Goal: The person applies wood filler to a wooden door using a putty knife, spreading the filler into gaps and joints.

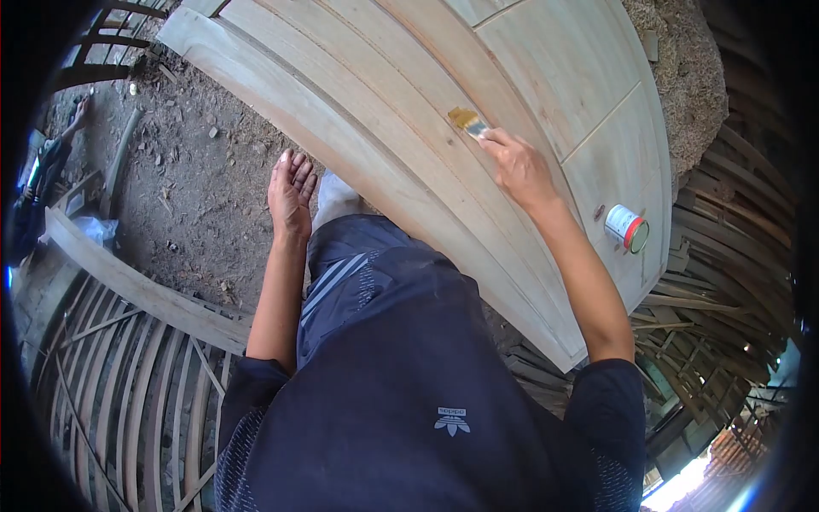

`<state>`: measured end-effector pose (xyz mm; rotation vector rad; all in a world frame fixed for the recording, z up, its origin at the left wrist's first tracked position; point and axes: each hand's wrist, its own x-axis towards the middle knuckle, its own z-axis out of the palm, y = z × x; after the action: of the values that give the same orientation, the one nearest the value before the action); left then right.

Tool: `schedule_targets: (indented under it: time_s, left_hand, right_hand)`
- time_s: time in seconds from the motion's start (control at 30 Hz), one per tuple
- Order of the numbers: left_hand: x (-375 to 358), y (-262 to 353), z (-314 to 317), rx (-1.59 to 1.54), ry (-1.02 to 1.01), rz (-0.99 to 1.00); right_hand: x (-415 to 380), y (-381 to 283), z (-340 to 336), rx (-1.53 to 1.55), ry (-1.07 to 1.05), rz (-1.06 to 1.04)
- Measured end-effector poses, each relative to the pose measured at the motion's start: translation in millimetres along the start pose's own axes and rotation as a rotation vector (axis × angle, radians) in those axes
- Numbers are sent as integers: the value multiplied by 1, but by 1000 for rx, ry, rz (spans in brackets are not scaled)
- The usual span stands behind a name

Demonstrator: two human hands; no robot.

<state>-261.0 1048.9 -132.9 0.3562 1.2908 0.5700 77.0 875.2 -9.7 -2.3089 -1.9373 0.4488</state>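
Observation:
A large pale wooden panel (375, 111) with raised strips and grooves lies in front of me. My right hand (520, 169) is closed around a paintbrush (476, 128), whose bristles touch the panel. A small brown wet-looking patch (461, 116) shows at the bristles. Over the ground, beside the panel's near edge, my left hand (292, 192) is held palm up with fingers loosely curled and apart, holding nothing. To the right on the panel rests a white and red can (625, 229), near my right forearm.
Wood shavings (682, 85) lie beyond the panel. Stacked wooden strips (734, 222) fill the right side. At lower left is a slatted wooden piece (136, 392) with a curved board (145, 286). Another person's arm (72, 124) shows at far left, near a plastic bag (95, 229).

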Motion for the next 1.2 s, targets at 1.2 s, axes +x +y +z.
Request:
schedule_targets:
  time_s: [1.2]
  left_hand:
    - [-3, -3, 5, 34, 5, 10]
  right_hand:
    - [19, -12, -23, -173, -537, 255]
